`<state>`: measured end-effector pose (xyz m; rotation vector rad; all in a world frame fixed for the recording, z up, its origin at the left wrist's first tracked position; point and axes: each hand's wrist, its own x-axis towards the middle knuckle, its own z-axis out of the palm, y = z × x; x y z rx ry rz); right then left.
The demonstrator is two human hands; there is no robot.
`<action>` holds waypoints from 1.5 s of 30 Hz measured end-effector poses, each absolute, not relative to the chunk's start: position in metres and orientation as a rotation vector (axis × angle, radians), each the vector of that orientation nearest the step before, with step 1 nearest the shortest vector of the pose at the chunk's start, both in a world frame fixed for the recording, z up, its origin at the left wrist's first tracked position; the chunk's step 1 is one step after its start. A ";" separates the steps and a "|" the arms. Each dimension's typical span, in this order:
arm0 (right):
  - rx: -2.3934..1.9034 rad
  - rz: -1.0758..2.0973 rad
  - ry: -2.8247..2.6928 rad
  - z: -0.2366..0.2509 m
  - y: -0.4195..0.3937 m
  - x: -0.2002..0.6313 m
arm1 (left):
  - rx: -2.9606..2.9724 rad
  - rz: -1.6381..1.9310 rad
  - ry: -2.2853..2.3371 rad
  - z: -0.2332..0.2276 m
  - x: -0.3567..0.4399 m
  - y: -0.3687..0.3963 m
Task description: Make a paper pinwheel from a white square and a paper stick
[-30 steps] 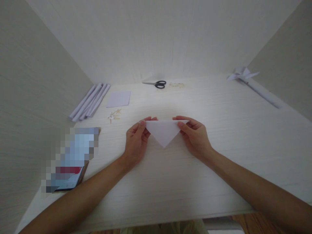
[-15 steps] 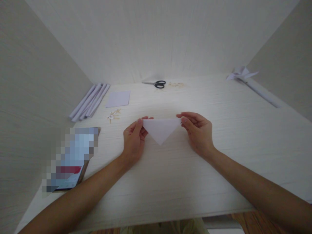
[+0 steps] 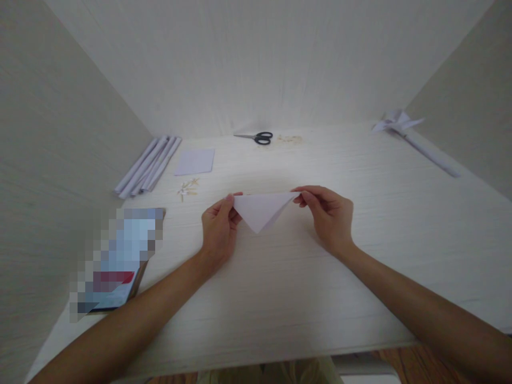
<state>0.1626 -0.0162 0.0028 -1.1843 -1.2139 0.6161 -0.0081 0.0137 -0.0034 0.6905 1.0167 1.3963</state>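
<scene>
Between my two hands is a white sheet of paper [image 3: 260,209], folded into a triangle with its long folded edge at the top and its point toward me. My left hand [image 3: 219,226] pinches the left corner between thumb and fingers. The right corner is pinched by my right hand [image 3: 328,216], whose fingertips are pressed together. Along the right side the two layers stand slightly apart. The paper is held above the white table [image 3: 280,298].
At the left lie rolled paper tubes [image 3: 148,165], a square paper sheet [image 3: 195,161], small sticks [image 3: 188,188] and a blurred-out tablet or phone [image 3: 124,256]. Scissors [image 3: 256,138] and scattered bits [image 3: 290,140] are at the back. A paper pinwheel [image 3: 428,152] lies at right.
My right hand has shifted slightly right and turned its corner of the triangle. The layers have parted on the right, and the lower point has moved a little left and up.
</scene>
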 end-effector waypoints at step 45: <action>-1.321 0.418 -1.130 -0.006 -0.005 0.173 | 0.627 1.417 1.117 -0.001 -0.009 0.017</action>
